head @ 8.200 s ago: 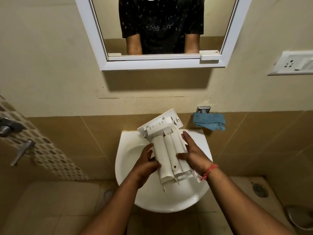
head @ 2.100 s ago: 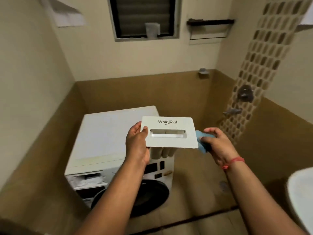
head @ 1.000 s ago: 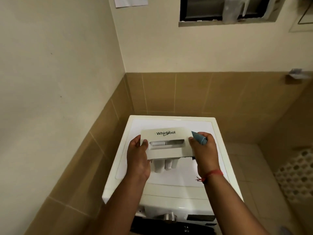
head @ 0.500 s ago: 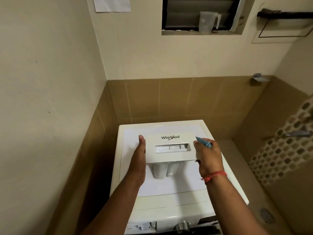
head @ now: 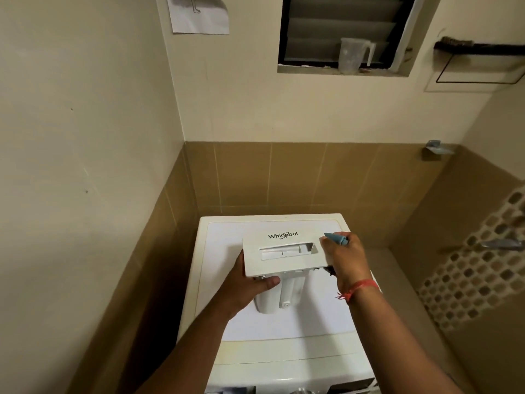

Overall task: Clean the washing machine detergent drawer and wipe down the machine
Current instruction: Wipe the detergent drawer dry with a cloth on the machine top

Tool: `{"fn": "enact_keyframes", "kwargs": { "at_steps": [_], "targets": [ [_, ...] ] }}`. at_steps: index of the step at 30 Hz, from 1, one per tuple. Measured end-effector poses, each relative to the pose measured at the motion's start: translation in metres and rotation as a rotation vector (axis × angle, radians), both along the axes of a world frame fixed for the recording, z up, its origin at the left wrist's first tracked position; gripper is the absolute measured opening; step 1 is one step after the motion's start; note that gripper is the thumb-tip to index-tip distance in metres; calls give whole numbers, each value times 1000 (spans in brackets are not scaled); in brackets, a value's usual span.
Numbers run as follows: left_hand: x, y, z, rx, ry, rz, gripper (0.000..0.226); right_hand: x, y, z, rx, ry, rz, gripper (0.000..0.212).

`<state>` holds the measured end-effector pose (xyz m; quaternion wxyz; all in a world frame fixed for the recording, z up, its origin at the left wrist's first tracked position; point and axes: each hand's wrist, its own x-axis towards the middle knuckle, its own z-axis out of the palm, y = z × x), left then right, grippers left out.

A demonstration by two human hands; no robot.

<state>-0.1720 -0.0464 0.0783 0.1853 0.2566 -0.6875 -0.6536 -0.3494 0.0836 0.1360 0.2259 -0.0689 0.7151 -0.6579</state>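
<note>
Left hand [head: 246,285] grips the drawer [head: 284,254] by its left end, thumb curled under the front panel; right hand [head: 342,258] closes on the right end with a blue cloth [head: 336,239] pinched in the fingers — drawer held face-up above the washer [head: 284,351] top, compartments hanging below. Risk, as I judge it: bunched cloth weakens the right grip, so the drawer could tilt and slip, or knock the lid. Wall crowds the left edge of the washer — open floor lies to the right.

One drawer [head: 284,253], one cloth [head: 336,239], one jug [head: 353,55]
</note>
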Motion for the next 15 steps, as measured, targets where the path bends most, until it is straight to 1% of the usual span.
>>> {"fn": "enact_keyframes", "kwargs": {
  "at_steps": [2,3,6,8,10,12,15],
  "targets": [
    [-3,2,4,-32,10,-10,69,-5,4,4,69,135,55,12],
    [-5,3,6,-43,15,-14,67,-8,8,7,113,264,59,11],
    [-7,4,10,-41,27,-12,62,-15,21,19,295,748,14,7],
    [-9,3,9,-40,22,-9,61,-8,25,26,393,952,23,12],
    [-9,1,7,-28,3,22,62,4,24,25,564,1178,66,18],
    [-10,2,4,-18,-8,53,66,15,23,15,658,1334,109,31],
    [-11,2,4,-27,-17,58,66,24,17,10,602,1389,167,40]
  ]
}}
